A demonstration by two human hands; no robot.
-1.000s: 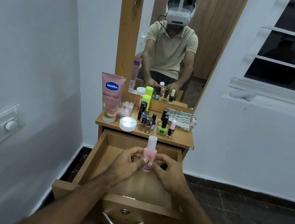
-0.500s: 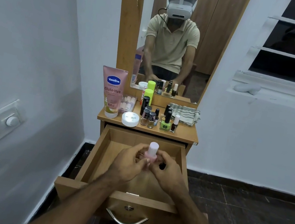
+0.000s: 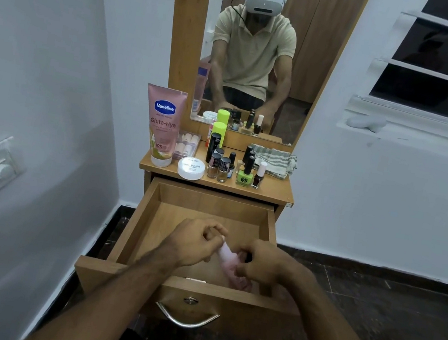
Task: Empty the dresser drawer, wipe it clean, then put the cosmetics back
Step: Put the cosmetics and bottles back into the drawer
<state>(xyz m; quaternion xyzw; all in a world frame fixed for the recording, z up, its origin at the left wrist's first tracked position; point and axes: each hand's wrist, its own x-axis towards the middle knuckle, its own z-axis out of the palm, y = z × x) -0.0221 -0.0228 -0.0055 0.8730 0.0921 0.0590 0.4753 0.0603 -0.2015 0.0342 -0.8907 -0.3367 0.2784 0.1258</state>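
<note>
Inside the open drawer (image 3: 212, 203), toward its front right corner, a pink bottle (image 3: 227, 258) lay tilted between both hands. Its long axis ran from the cap end, up and left, to the base, down and right near the drawer front. The left hand (image 3: 194, 243) had its fingers (image 3: 214, 229) curled around the cap end, and the right hand (image 3: 259, 262) pinched the lower body, so the bottle sat directly under both sets of fingers with neither hand nearer than the other. How firmly the left fingers gripped the cap could not be told, since they covered it.

Judging by the task, this looked like the put-back stage: the drawer floor showed bare wood around the hands, while a Vaseline tube (image 3: 162, 125), a white jar (image 3: 191, 168), several nail polish bottles (image 3: 245, 173) and a striped cloth (image 3: 273, 160) stood beyond the drawer on the table (image 3: 277, 196). The next move probably called for lowering the base against the drawer floor.
</note>
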